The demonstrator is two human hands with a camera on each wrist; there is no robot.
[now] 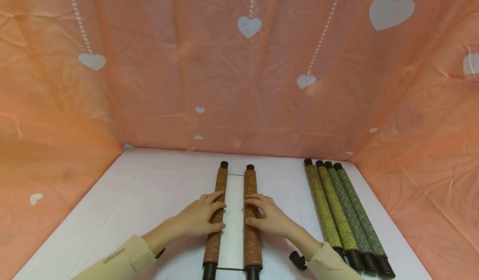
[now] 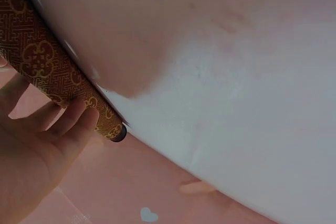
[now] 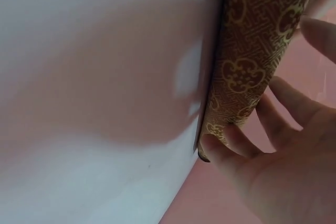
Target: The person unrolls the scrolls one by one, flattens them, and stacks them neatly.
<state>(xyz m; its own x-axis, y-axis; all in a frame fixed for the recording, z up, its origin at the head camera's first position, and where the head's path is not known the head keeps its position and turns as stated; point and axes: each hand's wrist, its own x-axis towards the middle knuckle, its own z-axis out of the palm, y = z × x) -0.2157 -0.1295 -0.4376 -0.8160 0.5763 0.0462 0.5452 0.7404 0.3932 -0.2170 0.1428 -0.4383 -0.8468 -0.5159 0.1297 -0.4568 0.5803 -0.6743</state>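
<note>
A partly opened brown scroll (image 1: 251, 238) with a gold pattern and dark end knobs lies lengthwise on the white tabletop. A strip of blank white paper (image 1: 233, 217) shows between its two rolls. My left hand (image 1: 200, 215) holds the left roll around its middle, fingers and thumb curving over the top to the inner side. Opposite it, my right hand (image 1: 270, 216) holds the right roll in the same way. The left wrist view shows fingertips (image 2: 90, 116) against the patterned left roll (image 2: 42, 56); the right wrist view shows fingertips (image 3: 212, 142) along the right roll (image 3: 244, 72).
To the right, two yellow rolled scrolls (image 1: 324, 205) and two green rolled scrolls (image 1: 361, 209) lie side by side. A small black object (image 1: 297, 261) is by my right sleeve (image 1: 333, 263). Orange cloth (image 1: 239, 105) with white hearts encloses the table's back and sides.
</note>
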